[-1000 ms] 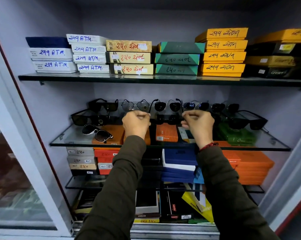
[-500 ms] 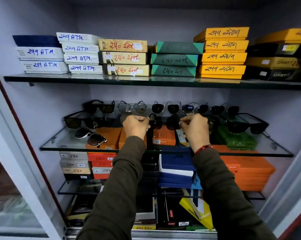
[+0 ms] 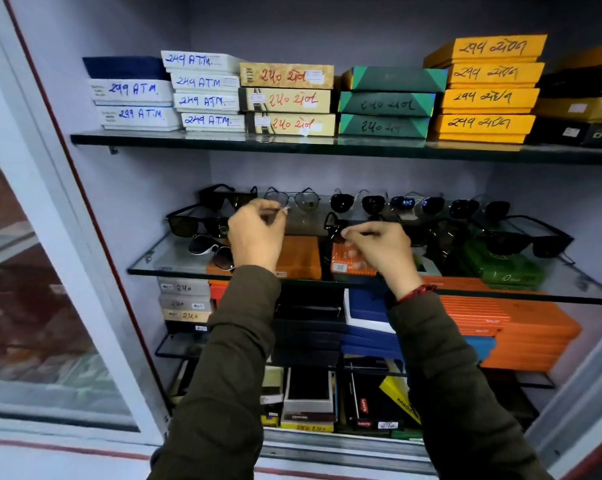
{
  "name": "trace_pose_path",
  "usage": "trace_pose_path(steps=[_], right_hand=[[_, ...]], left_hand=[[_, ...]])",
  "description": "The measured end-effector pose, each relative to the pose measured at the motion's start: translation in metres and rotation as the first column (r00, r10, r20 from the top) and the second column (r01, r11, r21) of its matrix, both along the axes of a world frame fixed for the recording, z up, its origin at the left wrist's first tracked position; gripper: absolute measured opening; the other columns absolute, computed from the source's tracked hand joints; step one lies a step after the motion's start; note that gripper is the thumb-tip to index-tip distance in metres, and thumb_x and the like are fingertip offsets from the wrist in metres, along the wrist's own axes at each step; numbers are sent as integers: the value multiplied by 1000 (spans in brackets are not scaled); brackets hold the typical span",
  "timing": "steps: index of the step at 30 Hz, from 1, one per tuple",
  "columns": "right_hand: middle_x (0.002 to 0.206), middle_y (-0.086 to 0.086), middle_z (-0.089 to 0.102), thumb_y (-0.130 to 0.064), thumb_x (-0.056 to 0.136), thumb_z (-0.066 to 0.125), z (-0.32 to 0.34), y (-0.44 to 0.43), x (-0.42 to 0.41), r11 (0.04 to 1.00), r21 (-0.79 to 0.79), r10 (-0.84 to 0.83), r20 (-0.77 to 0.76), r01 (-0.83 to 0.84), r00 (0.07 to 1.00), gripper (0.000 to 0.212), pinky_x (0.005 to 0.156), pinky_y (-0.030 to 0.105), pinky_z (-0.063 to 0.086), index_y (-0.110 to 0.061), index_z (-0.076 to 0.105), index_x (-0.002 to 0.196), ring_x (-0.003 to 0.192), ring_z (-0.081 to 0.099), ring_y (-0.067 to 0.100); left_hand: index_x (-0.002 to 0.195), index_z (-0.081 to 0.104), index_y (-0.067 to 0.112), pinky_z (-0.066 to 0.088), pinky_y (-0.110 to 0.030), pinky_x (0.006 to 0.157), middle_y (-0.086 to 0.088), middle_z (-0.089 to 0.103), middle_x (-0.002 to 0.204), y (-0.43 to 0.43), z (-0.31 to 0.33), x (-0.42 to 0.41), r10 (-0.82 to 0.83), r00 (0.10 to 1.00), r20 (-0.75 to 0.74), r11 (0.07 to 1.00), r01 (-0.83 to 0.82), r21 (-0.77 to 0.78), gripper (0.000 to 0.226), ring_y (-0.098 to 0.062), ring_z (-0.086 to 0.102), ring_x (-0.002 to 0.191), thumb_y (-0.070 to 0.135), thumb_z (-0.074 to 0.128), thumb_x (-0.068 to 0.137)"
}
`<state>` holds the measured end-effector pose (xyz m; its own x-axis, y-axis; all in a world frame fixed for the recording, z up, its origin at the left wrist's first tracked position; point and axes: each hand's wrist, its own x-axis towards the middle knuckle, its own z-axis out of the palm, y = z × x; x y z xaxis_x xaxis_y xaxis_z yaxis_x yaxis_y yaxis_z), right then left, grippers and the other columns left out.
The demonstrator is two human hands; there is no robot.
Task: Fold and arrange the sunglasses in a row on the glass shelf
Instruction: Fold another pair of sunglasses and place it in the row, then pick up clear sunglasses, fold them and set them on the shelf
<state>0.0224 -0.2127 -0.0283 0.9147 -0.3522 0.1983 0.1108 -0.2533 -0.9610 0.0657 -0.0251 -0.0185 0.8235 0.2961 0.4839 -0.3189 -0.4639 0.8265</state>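
Olive-green sleeves [image 3: 237, 358], red thread bracelet [image 3: 418, 293] on right wrist

Sunglasses [image 3: 337, 225] between hands: mostly hidden behind right hand [image 3: 379, 245], motion-blurred. Black boxes [image 3: 583, 109], top shelf: cut off at right edge. Small box labels: illegible.

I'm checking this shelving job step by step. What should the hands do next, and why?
Probably set the dark sunglasses, pinched by the right hand, down in the open stretch of the glass shelf behind the orange box. A back row already stands there. The left hand seems pinched on a thin temple; blur hides whether the pair is fully folded.
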Motion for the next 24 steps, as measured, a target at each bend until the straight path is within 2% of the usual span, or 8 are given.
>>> trace_pose_path(steps=[4,8,11,15,17,20,21,24], right_hand=[[84,16,74,-18,87,79,-5,45,5,979,65,200,-119,-193,973,22,48,20,58,-1,76,100,53,69,6],[81,13,74,-18,85,81,-1,91,10,966,17,259,-122,-258,958,26,47,18,57,2,76,102,54,69,7],[90,16,76,-18,84,82,3,115,12,956,-54,278,-147,-288,949,30,47,17,58,2,76,106,61,70,12],[88,13,75,-19,80,85,3,135,17,942,-187,250,-169,-280,954,27,47,17,58,-1,79,99,62,69,11],[86,11,74,-17,80,85,3,138,16,929,-242,240,-183,-281,953,23,47,16,57,-3,80,97,63,69,11],[84,8,72,-12,81,84,4,134,10,919,-234,277,-189,-317,942,21,50,16,58,-3,78,99,66,70,10],[86,9,73,-11,81,84,5,131,7,917,-228,290,-188,-328,939,20,52,16,59,-3,78,98,68,71,10],[97,11,76,-8,81,83,7,119,-3,938,-192,265,-142,-289,954,16,56,17,61,-6,79,96,76,74,13]], left_hand=[[104,74,16,55,-40,94,-10,74,112,50,-2,-3,257,966,-15,963,-255,84,26,-29,69,109,37,71,90],[117,71,4,51,-48,98,-24,69,124,97,-4,6,360,902,-237,926,-315,208,49,-44,61,121,46,65,92],[117,70,-2,50,-46,97,-27,69,123,117,-2,12,315,888,-336,939,-241,244,56,-46,61,121,48,63,94],[119,72,3,51,-41,100,-21,72,124,123,1,14,175,903,-393,979,-117,168,51,-39,64,120,46,66,92],[108,77,3,54,-39,96,-20,76,113,122,1,11,97,915,-391,991,-52,123,44,-37,70,111,43,65,94],[89,78,7,59,-43,92,-21,79,100,121,-2,6,33,937,-347,999,-18,47,38,-37,75,96,43,66,94],[87,77,10,60,-44,91,-19,79,100,120,-2,3,23,943,-331,1000,-25,0,35,-37,76,94,43,68,92],[99,79,14,63,-43,89,-12,80,99,116,-2,-3,0,963,-270,991,-37,-131,33,-30,77,94,43,78,84]])
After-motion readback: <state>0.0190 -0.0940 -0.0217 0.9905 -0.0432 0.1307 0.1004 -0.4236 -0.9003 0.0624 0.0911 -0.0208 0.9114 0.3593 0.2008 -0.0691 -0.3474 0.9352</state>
